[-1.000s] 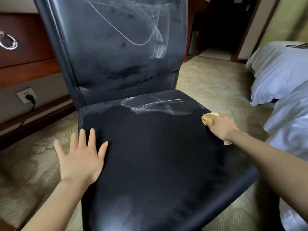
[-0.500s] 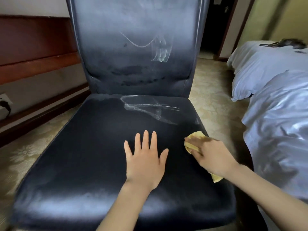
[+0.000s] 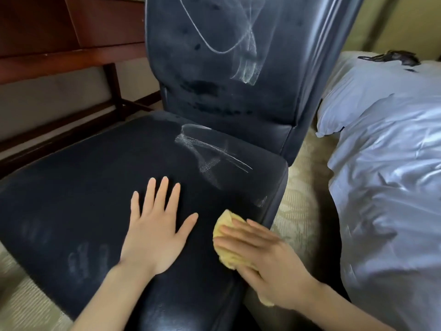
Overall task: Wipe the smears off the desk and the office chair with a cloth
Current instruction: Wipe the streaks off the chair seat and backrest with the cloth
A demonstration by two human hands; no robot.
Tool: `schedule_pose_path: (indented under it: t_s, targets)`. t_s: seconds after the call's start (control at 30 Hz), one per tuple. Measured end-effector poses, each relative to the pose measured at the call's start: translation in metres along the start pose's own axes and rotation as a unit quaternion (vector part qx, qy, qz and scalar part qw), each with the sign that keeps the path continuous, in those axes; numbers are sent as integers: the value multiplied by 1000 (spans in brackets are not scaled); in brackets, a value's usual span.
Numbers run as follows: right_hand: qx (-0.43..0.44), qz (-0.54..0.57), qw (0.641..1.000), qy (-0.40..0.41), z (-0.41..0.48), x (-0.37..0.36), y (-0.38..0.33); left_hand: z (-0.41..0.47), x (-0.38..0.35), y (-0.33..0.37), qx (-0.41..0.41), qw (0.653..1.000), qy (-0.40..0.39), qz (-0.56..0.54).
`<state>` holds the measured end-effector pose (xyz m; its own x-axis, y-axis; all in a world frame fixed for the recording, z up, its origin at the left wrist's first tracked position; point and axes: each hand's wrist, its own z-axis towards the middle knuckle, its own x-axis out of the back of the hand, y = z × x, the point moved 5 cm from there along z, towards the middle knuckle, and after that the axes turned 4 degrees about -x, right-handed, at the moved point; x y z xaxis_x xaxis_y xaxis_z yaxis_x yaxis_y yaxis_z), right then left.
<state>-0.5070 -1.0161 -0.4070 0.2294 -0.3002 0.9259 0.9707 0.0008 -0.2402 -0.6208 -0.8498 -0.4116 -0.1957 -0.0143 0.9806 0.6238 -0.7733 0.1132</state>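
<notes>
Two hands on a smeared chair seat, cloth short of the marks

Both hands lay on the black seat [image 3: 95,187] of the office chair [image 3: 298,80]. The left hand [image 3: 155,235] rested open, palm down and fingers spread, near the middle of the seat, holding nothing. The right hand [image 3: 262,259] pressed a bunched yellow cloth [image 3: 224,225] onto the seat's near right corner, its fingers flat and fairly straight over the cloth rather than curled round it.

A broad white seat smear [image 3: 210,151] crossed the far right of the seat, well apart from the cloth. A small fainter streak [image 3: 261,201] sat at the right edge, just beyond the cloth. Looping white lines [image 3: 243,56] marked the backrest [image 3: 202,96] above. Faint handprints [image 3: 81,256] showed on the near left of the seat. A dark wooden desk [image 3: 71,44] stood to the far left and a white bed [image 3: 381,163] to the right.

Judged from this, the step was wiping the seat. Doing it well likely meant sliding the cloth away toward the smear with firm, even palm pressure in overlapping strokes, while the left hand braced the seat against swivelling. That hand would probably need moving so it left no fresh prints.
</notes>
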Motion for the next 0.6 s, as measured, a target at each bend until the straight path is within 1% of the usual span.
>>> schedule_pose_path:
  t_s: [0.17,0.27,0.3,0.37,0.43,0.5,0.6]
  targets:
    - [-125,13,991,35,24,9,65,-2,7,-21,-25,998,8,-51]
    - [-201,-12,979,34,42,12,113,-4,9,-32,-33,997,10,-72]
    - [-243,-21,969,34,47,14,129,-4,10,-34,-35,996,12,-80]
    - [-352,-18,934,57,55,20,158,-3,11,-37,-37,995,16,-95]
    - [-418,-1,904,90,64,21,172,-2,11,-38,-39,994,21,-103]
    - [-435,13,892,120,71,17,173,-3,11,-38,-39,993,23,-106]
    - [-429,31,889,158,68,12,162,-4,10,-37,-36,996,21,-81]
